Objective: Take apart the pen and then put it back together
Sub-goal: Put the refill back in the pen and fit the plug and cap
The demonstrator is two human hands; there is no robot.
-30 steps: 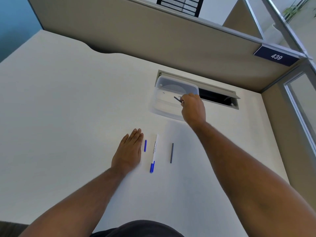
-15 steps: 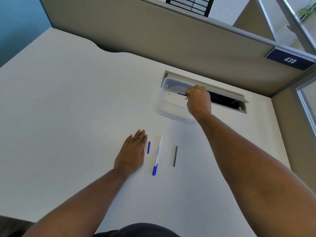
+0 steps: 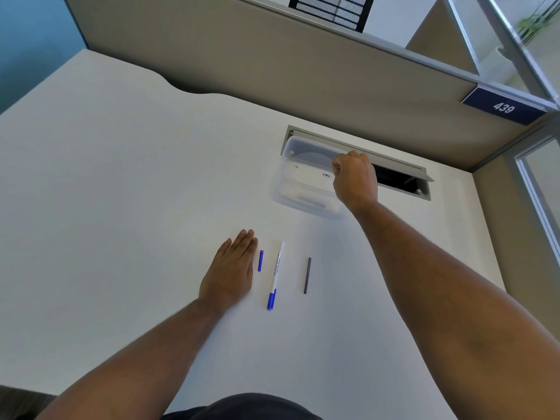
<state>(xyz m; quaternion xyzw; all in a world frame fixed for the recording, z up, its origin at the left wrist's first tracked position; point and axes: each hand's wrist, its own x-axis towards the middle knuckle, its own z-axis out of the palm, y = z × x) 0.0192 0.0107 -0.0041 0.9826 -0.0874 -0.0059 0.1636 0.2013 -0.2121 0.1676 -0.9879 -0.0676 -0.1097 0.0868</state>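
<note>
Three pen parts lie side by side on the white desk (image 3: 121,207). A short blue piece (image 3: 260,260) is on the left. The white barrel with a blue end (image 3: 275,275) is in the middle. A thin dark ink tube (image 3: 307,275) lies to the right. My left hand (image 3: 230,274) rests flat on the desk, fingers together, just left of the short blue piece and holding nothing. My right hand (image 3: 354,180) is curled over the right side of a clear plastic box (image 3: 291,192). Its fingertips are hidden, so any part in them cannot be seen.
A few tiny dark bits (image 3: 326,175) lie inside the box, close to my right fingers. Behind the box is an open grey cable slot (image 3: 400,180) in the desk. A beige partition wall (image 3: 272,71) with a sign reading 439 (image 3: 504,107) closes the back.
My right hand carried a small dark piece farther over the box and curled down; the piece no longer shows. The left hand and the three parts have stayed put.
</note>
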